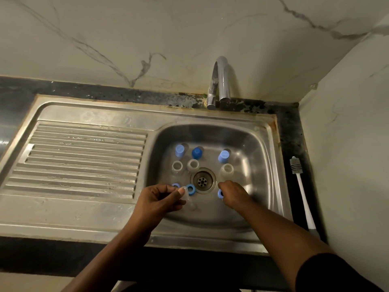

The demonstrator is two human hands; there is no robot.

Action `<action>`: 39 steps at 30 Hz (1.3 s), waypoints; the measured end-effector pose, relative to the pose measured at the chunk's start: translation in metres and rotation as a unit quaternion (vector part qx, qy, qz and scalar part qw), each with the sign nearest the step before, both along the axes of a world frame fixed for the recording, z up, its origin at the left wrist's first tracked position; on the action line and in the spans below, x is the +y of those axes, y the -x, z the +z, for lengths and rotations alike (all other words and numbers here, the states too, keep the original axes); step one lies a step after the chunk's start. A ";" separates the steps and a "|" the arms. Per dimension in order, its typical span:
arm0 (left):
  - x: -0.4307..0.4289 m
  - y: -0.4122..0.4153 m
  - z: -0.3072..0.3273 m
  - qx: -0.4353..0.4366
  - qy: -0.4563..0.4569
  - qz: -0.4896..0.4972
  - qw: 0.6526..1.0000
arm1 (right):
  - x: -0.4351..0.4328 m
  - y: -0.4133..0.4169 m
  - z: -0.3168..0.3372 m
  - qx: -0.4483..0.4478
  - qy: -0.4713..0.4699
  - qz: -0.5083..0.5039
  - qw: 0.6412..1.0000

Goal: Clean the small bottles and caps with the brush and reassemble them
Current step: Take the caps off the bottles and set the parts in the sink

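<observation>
steel sink (261, 148): a clear part (186, 194) is pinched in the left grip (160, 199), a blue cap (220, 193) held in the right grip (234, 194); the brush (303, 192) is laid lengthwise on the bench (291, 131), nearer the right.

- Dim, yellowish light; the bench (63, 258) front edge lies in deep shadow.
- Soft glare on tap (222, 81) and sink (261, 148) wall.
- Edges bend, wide-angle.

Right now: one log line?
left hand: pinches clear piece | right hand: at blue ring, grip unclear | brush: on counter | bottles: uncapped in sink
</observation>
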State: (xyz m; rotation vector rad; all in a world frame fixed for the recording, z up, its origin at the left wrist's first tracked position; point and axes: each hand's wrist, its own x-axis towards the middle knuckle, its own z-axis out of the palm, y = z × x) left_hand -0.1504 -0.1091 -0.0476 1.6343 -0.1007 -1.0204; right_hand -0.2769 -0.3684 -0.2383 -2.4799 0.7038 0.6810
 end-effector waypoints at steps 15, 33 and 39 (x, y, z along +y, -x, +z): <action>-0.019 -0.001 0.000 -0.033 0.010 -0.039 0.999 | 0.051 0.008 0.181 -0.251 -0.271 -0.193 0.909; -0.022 0.010 0.001 -0.009 0.035 -0.080 0.996 | 0.084 0.017 0.202 -0.268 -0.189 -0.132 0.936; -0.016 0.005 -0.005 0.017 0.026 -0.028 0.999 | 0.061 0.010 0.190 -0.234 -0.135 -0.128 0.954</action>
